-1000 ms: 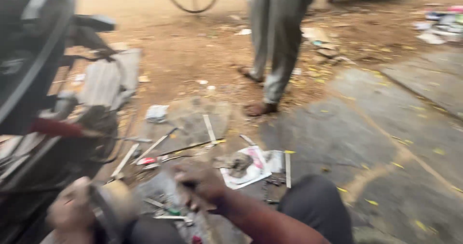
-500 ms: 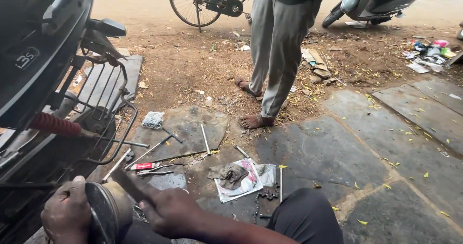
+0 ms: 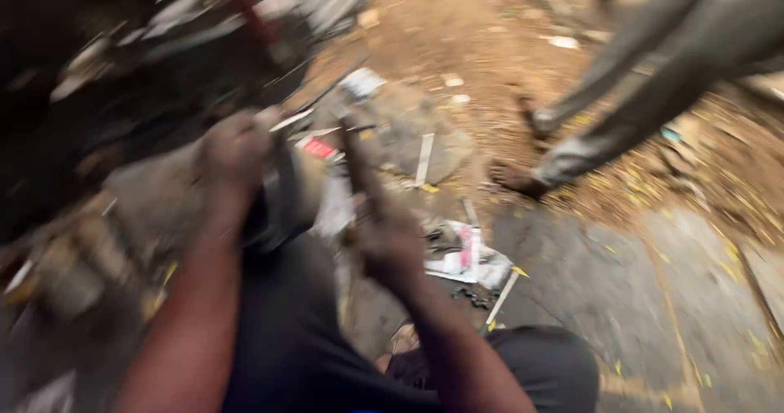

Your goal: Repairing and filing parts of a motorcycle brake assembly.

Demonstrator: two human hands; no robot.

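1. Left hand (image 3: 237, 156): fingers curled over the top of a round drum-like metal part (image 3: 282, 197), gripping it; part sits just under and to the right of the palm, against the person's dark-clad knee. Heavy blur, grip detail soft.
2. Right hand (image 3: 392, 246): clenched round a long dark tool handle (image 3: 359, 164) that runs up and away from the fist, its far end close to the drum part. Can't tell what kind of tool.
3. Just beyond the left hand: small red flat packet (image 3: 320, 148) on the ground, w/ thin metal rods (image 3: 424, 158) scattered further out.
4. Right of the right hand: crumpled white paper w/ red strip (image 3: 469, 254), dark greasy bits on it; one thin rod (image 3: 500, 297) lies at its near edge.
5. Further out past the tool tip: small pale blue-white rectangular packet (image 3: 359, 82) on brown dirt.
6. Far left of the left hand: dark vehicle body (image 3: 98, 70), blurred.
7. Far right, well apart: another person's legs in grey trousers (image 3: 653, 78), foot in sandal (image 3: 518, 180) on the dirt.
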